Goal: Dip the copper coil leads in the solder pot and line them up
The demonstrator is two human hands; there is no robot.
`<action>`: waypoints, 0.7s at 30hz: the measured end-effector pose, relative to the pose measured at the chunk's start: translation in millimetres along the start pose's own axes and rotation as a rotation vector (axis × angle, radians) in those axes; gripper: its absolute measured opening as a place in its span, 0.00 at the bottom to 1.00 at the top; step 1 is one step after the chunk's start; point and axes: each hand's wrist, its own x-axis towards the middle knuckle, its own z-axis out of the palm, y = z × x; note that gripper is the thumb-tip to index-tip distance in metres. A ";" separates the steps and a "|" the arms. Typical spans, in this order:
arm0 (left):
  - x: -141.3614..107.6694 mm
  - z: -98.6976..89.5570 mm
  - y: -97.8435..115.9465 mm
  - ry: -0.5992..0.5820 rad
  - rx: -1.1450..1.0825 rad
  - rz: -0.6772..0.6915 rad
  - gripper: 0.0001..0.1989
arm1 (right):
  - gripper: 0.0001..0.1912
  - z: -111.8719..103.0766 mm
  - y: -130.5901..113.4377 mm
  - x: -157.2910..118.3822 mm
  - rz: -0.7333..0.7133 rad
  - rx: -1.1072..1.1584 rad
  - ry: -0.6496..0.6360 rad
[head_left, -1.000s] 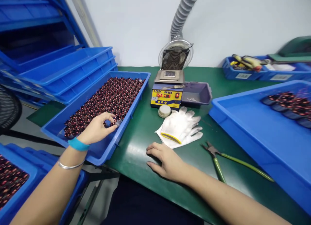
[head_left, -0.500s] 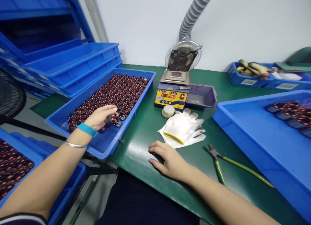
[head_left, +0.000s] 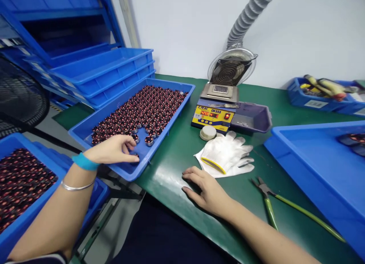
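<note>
My left hand (head_left: 118,150), with a teal band and a silver bangle on its wrist, reaches over the near end of a blue tray (head_left: 131,175). Its thumb and fingers curve around a small dark part, mostly hidden beneath them. Many round black-and-copper coil parts (head_left: 142,108) fill the tray beyond the hand, a few standing apart near the fingers. My right hand (head_left: 207,190) rests on the green table with fingers spread and nothing in it. White gloves with a yellow cuff (head_left: 225,153) lie just past it.
Green-handled pliers (head_left: 266,190) lie right of my right hand. A yellow-fronted digital device (head_left: 212,117) stands behind the gloves beside a purple bin (head_left: 256,117). Another blue tray (head_left: 319,172) is at the right, and a fan (head_left: 21,93) at the far left.
My left hand has moved lower in the tray toward its near end; coil parts it covered now show. The view has shifted left, while my right hand keeps its place on the table.
</note>
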 end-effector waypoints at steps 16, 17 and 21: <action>-1.0 -5.1 22.2 0.034 -0.224 0.092 0.22 | 0.13 -7.0 -12.5 2.9 -0.098 0.072 0.158; 0.7 -4.3 35.2 -0.025 -0.356 0.121 0.23 | 0.17 -11.6 -16.9 5.8 -0.121 0.094 0.211; 28.7 20.5 92.9 -0.600 -0.584 0.221 0.26 | 0.30 -34.9 -32.5 17.6 -0.190 0.112 0.305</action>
